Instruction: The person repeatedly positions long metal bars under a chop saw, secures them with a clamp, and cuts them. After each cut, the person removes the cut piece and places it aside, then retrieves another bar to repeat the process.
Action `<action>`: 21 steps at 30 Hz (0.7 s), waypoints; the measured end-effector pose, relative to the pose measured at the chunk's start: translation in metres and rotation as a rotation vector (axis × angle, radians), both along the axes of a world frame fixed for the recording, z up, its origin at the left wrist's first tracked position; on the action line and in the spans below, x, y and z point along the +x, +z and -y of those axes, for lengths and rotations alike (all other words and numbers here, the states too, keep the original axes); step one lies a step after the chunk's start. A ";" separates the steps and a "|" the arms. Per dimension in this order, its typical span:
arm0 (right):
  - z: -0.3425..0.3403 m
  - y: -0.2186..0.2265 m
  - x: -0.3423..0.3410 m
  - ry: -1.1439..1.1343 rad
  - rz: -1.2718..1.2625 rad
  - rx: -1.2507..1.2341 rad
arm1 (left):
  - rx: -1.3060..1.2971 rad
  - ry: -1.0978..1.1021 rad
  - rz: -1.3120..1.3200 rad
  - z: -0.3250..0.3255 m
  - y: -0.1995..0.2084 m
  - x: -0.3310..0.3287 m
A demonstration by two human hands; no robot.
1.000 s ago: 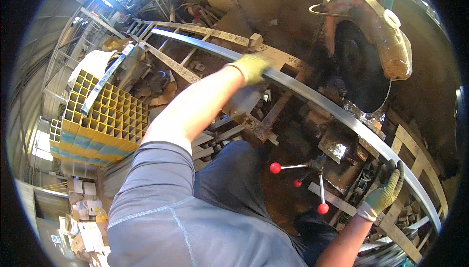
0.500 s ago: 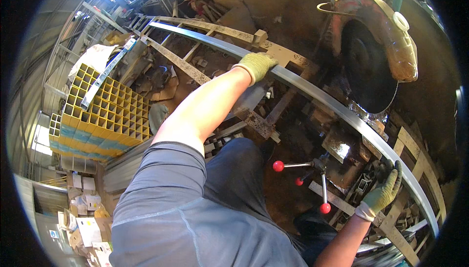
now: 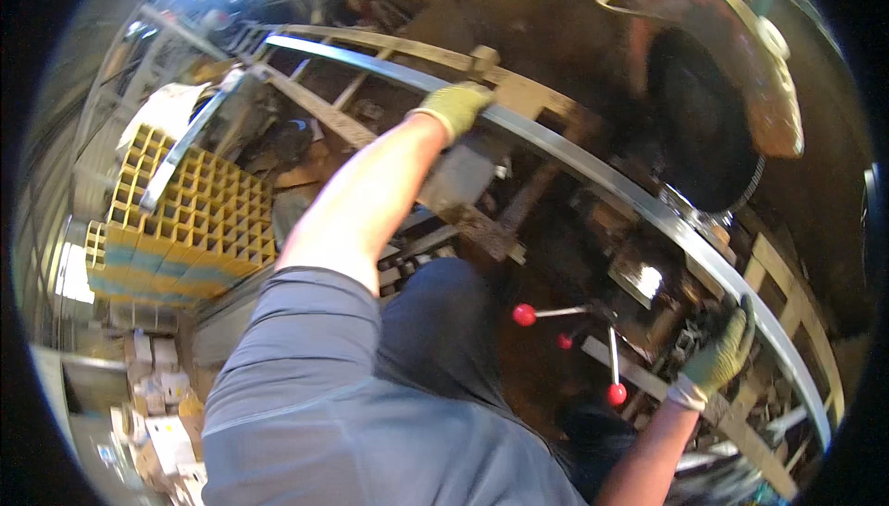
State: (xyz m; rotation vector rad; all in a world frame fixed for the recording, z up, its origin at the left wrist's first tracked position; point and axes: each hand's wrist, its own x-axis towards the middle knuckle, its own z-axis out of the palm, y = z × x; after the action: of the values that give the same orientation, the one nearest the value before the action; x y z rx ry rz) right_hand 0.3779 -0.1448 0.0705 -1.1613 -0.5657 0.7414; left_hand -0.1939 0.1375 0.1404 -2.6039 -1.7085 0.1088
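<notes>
A long silver metal bar (image 3: 593, 168) runs from the far left to the lower right, looking curved in this fisheye view. My left hand (image 3: 454, 108), in a yellowish knit glove, is closed over its far part, my left arm stretched out. At the near end, my right hand (image 3: 722, 355), in a similar glove with dark fingertips, rests against the bar's near side. Its fingers are stretched out along the bar, not wrapped round it. Between the hands, the bar passes in front of a big dark disc blade (image 3: 699, 117) under a worn reddish guard (image 3: 741, 43).
Red-knobbed handle levers (image 3: 614, 358) stand near my right forearm. A slatted support frame (image 3: 324, 112) lies along the bar. Stacked yellow-edged square tubes (image 3: 199, 205) stand at left, a metal strip (image 3: 190, 149) over them. Boxes and papers (image 3: 167, 437) lie lower left; offcuts litter the floor.
My left hand has shifted slightly left, still on the bar. The whole view has moved a little, with some blur. My right hand stays by the bar's near end.
</notes>
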 end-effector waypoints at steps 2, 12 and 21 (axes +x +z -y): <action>-0.003 0.016 -0.021 -0.048 0.093 -0.032 | 0.026 0.042 -0.022 0.006 -0.015 -0.012; -0.007 0.027 -0.017 -0.041 0.029 0.010 | -0.040 -0.336 0.119 0.051 -0.011 0.152; -0.001 0.024 -0.028 -0.006 0.056 -0.041 | -0.009 -0.313 0.100 0.046 -0.014 0.157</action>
State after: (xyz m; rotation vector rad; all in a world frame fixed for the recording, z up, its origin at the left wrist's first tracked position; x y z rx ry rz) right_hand 0.3498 -0.1442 0.0944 -1.2239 -0.5956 0.7200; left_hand -0.0364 0.0917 0.1264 -2.8876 -1.3019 -0.0209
